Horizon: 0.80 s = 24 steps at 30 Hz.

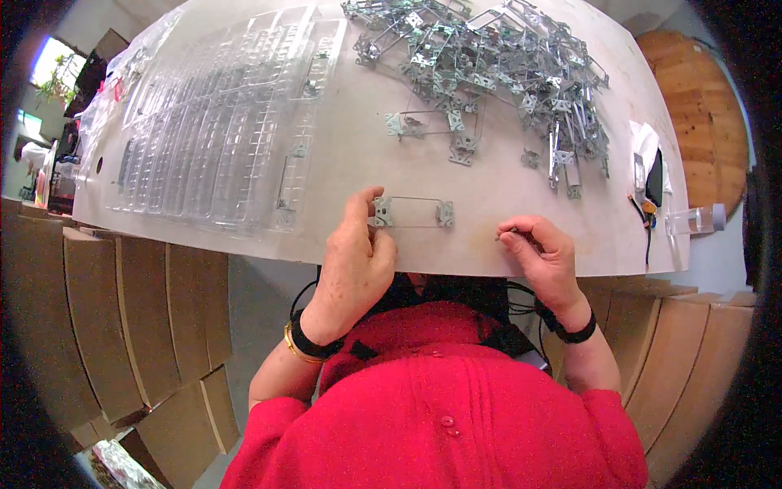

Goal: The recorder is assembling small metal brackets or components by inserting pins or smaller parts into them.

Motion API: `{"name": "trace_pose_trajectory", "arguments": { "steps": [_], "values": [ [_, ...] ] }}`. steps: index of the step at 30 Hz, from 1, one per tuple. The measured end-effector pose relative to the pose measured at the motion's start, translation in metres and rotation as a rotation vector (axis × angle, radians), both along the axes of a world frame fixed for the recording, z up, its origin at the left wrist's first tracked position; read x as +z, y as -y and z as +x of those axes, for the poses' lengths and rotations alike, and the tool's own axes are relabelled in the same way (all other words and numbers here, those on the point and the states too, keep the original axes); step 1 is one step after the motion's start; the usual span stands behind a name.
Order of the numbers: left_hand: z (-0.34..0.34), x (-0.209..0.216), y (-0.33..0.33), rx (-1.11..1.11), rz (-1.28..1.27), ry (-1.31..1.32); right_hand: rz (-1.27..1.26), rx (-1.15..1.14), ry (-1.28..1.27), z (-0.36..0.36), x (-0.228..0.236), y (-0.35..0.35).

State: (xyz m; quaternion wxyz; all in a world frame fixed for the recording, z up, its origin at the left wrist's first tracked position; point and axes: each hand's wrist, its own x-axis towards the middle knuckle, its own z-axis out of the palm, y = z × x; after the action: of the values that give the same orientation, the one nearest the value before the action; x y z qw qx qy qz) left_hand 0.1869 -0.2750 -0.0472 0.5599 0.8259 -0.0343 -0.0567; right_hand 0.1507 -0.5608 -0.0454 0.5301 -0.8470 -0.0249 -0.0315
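My left hand (354,265) grips the left end plate of a metal part (445,213), its fingers closed about that plate. Thin wires form a long rectangle between the two small greyish-green plates of this part, which is low over the white table near its front edge. To the right, my right hand (544,254) is closed in a pinch above the tabletop. Something small and dark shows at its fingertips, too small and hidden to name. A large tangled heap of similar wire-and-plate parts (505,69) lies beyond my hands, with a few loose ones on its near side.
Clear plastic trays (216,122) with rows of compartments cover the table's (358,155) left side; a few metal parts lie in the right-hand column. At the right edge are a clear capped container (699,219) and a dark-handled tool (654,181). Cardboard boxes (98,318) stand below.
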Motion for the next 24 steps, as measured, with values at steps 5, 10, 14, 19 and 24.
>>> {"name": "trace_pose_trajectory", "arguments": {
  "steps": [5,10,14,19,24],
  "values": [
    [0.000,0.004,0.000,-0.001,0.085,0.096,-0.016,-0.008,-0.015,0.005,0.000,-0.006],
    [0.001,0.002,0.003,-0.001,0.092,0.091,0.005,-0.005,0.007,0.006,-0.001,-0.007],
    [0.002,0.004,0.005,0.027,0.073,0.051,-0.010,-0.030,0.000,0.007,-0.003,-0.006],
    [0.005,0.003,0.006,0.015,0.116,0.143,0.074,-0.013,-0.015,0.008,0.000,-0.013],
    [0.006,0.003,0.004,-0.080,0.137,0.215,0.086,-0.036,0.008,0.007,0.006,-0.018]
  ]
}}
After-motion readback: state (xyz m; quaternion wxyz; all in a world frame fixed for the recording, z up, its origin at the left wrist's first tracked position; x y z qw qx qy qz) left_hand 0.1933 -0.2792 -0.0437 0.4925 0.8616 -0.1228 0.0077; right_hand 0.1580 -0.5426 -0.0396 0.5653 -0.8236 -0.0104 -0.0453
